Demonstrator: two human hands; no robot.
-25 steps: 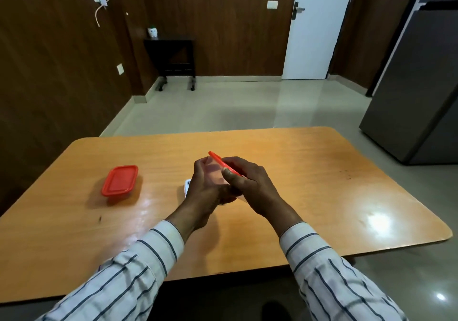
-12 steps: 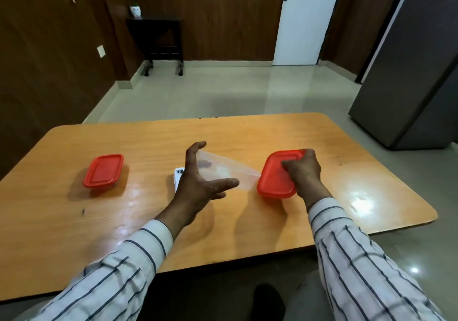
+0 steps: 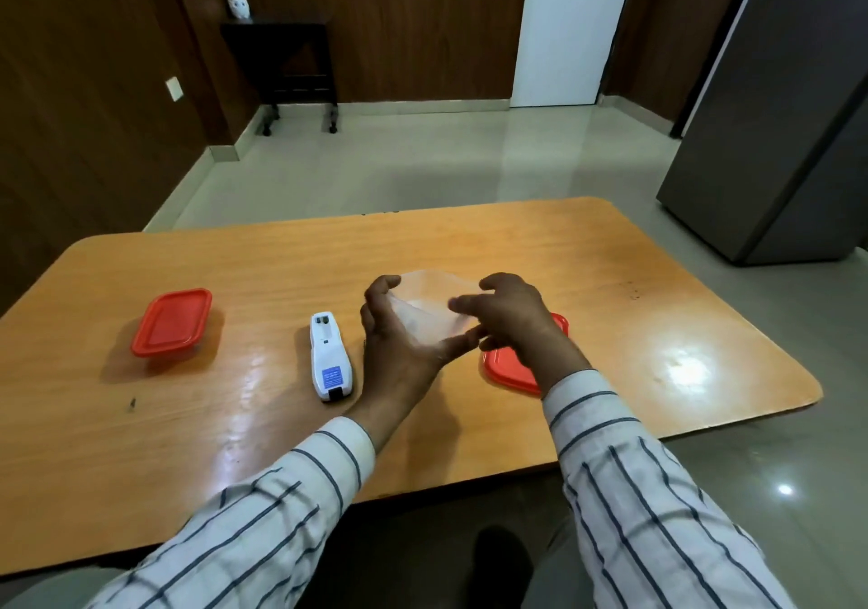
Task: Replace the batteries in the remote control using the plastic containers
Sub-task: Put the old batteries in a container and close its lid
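Observation:
A clear plastic container (image 3: 430,308) with its lid off is tilted above the table, cupped in my left hand (image 3: 399,350). My right hand (image 3: 509,315) hovers at the container's open mouth with its fingers curled and spread; nothing shows in them. The container's red lid (image 3: 507,366) lies flat on the table under my right wrist. A white remote control (image 3: 329,357) rests face down just left of my left hand, its battery bay open at the far end. A second container with a red lid (image 3: 171,322) sits closed at the left.
The orange wooden table (image 3: 657,326) has rounded corners, and its front edge runs just under my forearms. A grey fridge (image 3: 775,138) stands on the floor to the right, a dark side table (image 3: 286,59) by the far wall.
My right hand pulled the red lid off, laid it on the table to the right, then came back to the container's mouth. The remote, earlier hidden behind my left hand, now shows fully.

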